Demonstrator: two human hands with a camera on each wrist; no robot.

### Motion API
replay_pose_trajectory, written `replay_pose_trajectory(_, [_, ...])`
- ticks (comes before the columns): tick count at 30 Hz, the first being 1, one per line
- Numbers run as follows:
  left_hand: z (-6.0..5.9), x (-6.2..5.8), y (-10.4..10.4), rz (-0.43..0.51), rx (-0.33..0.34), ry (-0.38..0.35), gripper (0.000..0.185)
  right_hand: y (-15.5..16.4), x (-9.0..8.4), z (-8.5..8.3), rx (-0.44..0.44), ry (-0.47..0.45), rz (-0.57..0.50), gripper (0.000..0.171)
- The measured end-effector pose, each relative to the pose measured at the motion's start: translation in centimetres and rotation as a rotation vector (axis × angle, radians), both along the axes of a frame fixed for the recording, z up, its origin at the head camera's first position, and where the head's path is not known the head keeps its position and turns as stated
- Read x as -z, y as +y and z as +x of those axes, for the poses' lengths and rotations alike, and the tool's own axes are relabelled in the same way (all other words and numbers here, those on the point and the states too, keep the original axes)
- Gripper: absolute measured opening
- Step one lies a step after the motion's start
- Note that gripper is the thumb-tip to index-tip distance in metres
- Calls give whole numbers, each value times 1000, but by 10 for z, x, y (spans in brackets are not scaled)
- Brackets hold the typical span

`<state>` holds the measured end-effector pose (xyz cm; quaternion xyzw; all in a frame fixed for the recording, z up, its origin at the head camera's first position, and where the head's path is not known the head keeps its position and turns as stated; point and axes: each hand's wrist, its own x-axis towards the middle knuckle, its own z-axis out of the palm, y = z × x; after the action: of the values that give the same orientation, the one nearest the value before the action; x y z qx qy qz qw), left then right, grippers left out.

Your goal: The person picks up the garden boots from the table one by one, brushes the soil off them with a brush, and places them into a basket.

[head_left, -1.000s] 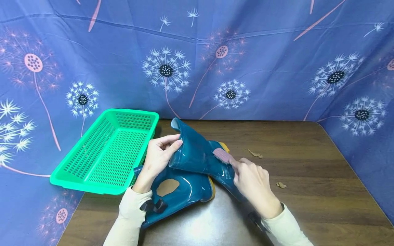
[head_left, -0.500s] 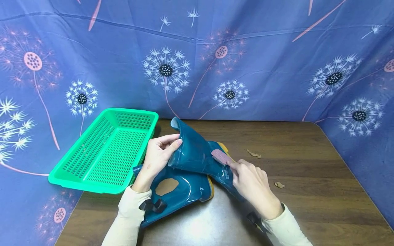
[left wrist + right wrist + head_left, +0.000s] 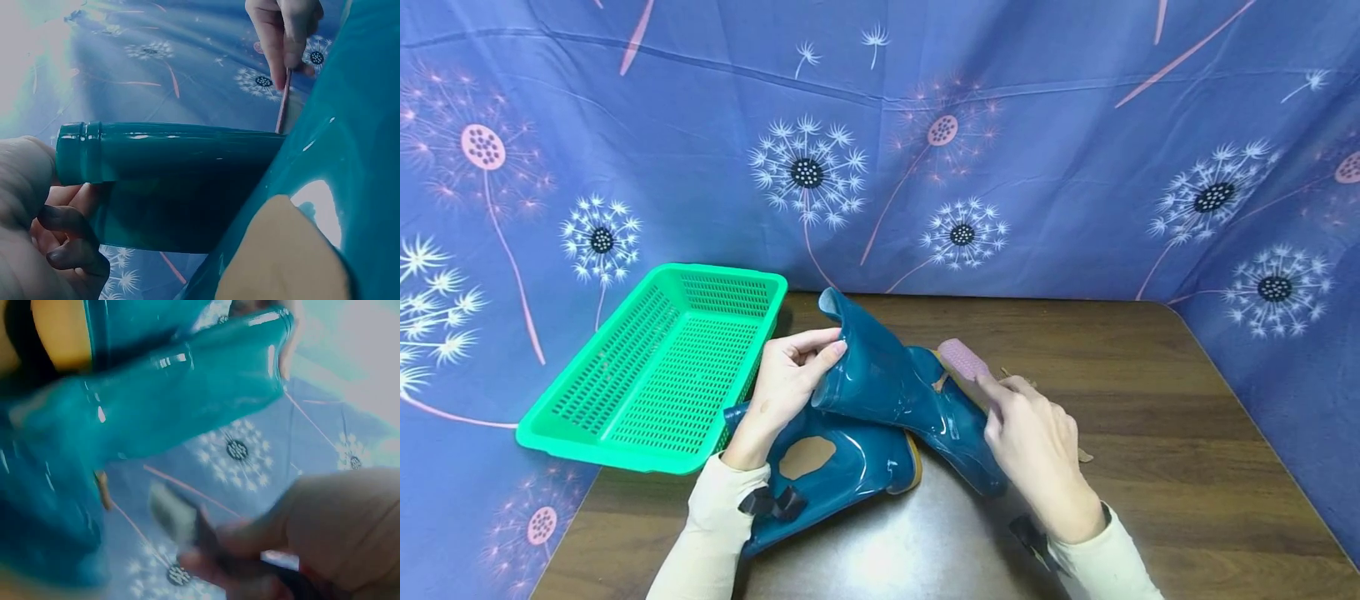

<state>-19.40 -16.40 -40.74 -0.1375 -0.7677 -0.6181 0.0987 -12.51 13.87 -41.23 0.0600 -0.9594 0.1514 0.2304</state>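
Observation:
My left hand pinches the top rim of a glossy teal rubber boot, which lies tilted with its toe toward the lower right. In my right hand is a small pink brush, held by its handle. In the right wrist view the brush's pale bristles are blurred and apart from the boot. A small tan scrap shows at this boot's ankle. Under it lies a second teal boot with a large tan patch on its side, close below my left wrist.
A green plastic basket stands at the left, close to the boots. Thin tan flakes lie on the brown wooden table, partly behind my right hand. A blue dandelion-print cloth hangs behind the table.
The brush has come away from the boot's ankle, moving right and up with my right hand. The tan scrap there now shows. My left hand keeps its grip on the rim.

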Motion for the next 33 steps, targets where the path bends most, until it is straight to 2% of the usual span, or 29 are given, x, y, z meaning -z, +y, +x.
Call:
replay_pose_trajectory(4, [0, 0, -2, 9, -10, 4, 27, -4, 4, -4, -107, -70, 71, 36])
replay_pose_trajectory(7, [-1, 0, -2, 26, -18, 11, 27, -1, 2, -4, -65, -105, 73, 35])
replay_pose_trajectory(10, [-1, 0, -3, 35, -18, 8, 27, 4, 0, -4, 9, -67, 40, 37])
replay_pose_trajectory(12, [-2, -1, -3, 28, -16, 5, 27, 5, 0, -5, 28, -30, 22, 39])
replay_pose_trajectory(15, [-2, -1, -4, 0, -2, -3, 28, 4, 2, -6, -16, -17, 23, 42])
replay_pose_trajectory(19, [-3, -1, -4, -11, 4, -7, 27, 1, 4, -5, -100, -109, 55, 38])
replay_pose_trajectory(22, [-3, -1, -4, 0, -8, 2, 27, 3, 2, -4, -49, -148, 52, 37])
replay_pose_trajectory(25, [-3, -1, -3, 11, -8, 7, 28, 7, 0, -2, 26, -113, 20, 37])
replay_pose_trajectory(28, [-2, -1, -3, 12, -2, 4, 28, 8, 0, -3, 50, -43, 0, 38])
replay_pose_trajectory(33, [-2, -2, -2, 19, -5, 3, 27, 7, 4, -5, -50, 29, -29, 39])
